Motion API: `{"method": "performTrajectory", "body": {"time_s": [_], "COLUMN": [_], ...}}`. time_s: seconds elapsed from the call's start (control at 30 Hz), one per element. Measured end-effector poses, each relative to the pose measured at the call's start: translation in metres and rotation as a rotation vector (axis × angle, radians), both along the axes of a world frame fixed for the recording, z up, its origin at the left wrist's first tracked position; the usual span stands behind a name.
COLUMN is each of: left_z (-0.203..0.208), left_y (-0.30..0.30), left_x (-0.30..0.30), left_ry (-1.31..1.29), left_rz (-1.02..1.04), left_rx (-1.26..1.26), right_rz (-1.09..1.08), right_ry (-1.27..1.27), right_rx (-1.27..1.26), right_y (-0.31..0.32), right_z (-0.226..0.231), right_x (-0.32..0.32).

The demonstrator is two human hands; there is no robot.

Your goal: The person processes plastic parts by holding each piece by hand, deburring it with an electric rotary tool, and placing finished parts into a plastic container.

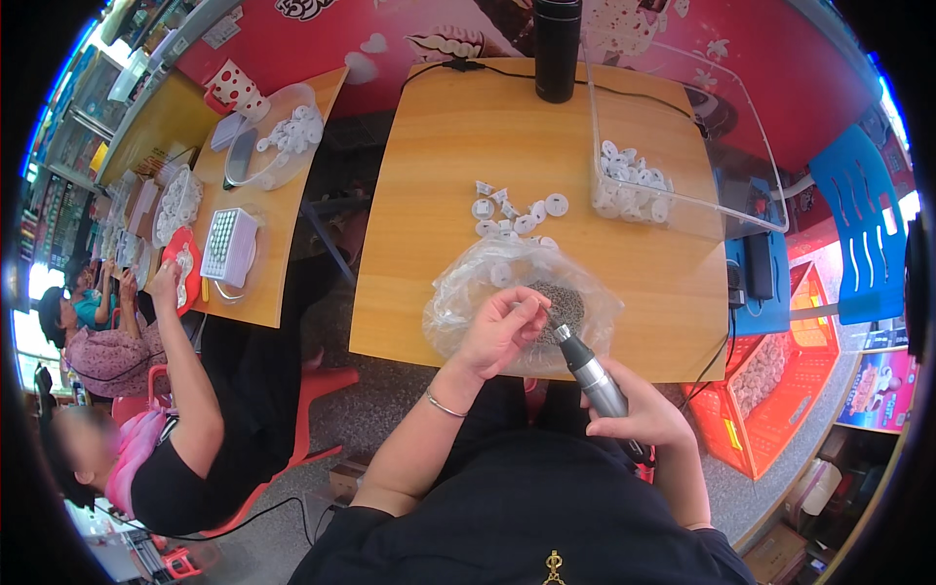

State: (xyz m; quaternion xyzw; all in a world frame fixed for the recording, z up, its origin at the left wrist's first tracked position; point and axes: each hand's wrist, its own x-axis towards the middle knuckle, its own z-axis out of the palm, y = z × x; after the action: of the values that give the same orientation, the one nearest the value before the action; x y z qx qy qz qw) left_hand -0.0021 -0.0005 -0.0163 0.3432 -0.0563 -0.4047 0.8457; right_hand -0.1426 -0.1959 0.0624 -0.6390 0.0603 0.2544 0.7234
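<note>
We note a grey electric screwdriver (595, 378) at the near edge of the wooden table (429, 195), tip angled up and left toward the clear plastic bag (468, 283) of small dark screws (564, 304). Right hand (648, 414) is wrapped around its barrel. Left hand (502, 331), bracelet at the wrist, rests on the bag with fingertips pinched together; what they pinch is too small for us to tell. Just beyond the bag lie loose white round parts (512, 216). More of the same parts sit in the clear plastic bin (682, 210) at the far right. A black cylinder (557, 49) stands at the far edge. At left, another person's arm (185, 370) reaches to a second table (273, 224).
</note>
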Motion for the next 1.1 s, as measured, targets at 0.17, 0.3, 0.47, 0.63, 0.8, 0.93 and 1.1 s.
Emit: {"method": "performTrajectory", "body": {"time_s": [0.17,0.3,0.47,0.63,0.8,0.93,1.1], "left_z": [0.006,0.008,0.008,0.009,0.011,0.020,0.030], "left_y": [0.005,0.008,0.009,0.011,0.014,0.016,0.017], "left_x": [0.007,0.010,0.012,0.015,0.023,0.025,0.029], "left_ry": [-0.120,-0.162,-0.207,-0.235,-0.248,-0.262,-0.349], "left_rz": [-0.029,-0.064,-0.074,-0.100,-0.202,-0.219,-0.276], "left_rx": [0.085,0.087,0.135,0.152,0.190,0.242,0.348], "right_rz": [0.014,0.022,0.018,0.027,0.053,0.065,0.086], "right_ry": [-0.008,-0.021,-0.007,-0.017,-0.023,-0.035,-0.132], "right_rx": [-0.010,-0.011,-0.010,-0.018,-0.080,-0.097,-0.239], "right_y": [0.000,0.000,0.000,0.000,-0.002,-0.001,0.001], "right_z": [0.002,0.002,0.004,0.005,0.006,0.007,0.004], "right_x": [0.000,0.000,-0.001,0.000,0.001,0.002,0.000]}}
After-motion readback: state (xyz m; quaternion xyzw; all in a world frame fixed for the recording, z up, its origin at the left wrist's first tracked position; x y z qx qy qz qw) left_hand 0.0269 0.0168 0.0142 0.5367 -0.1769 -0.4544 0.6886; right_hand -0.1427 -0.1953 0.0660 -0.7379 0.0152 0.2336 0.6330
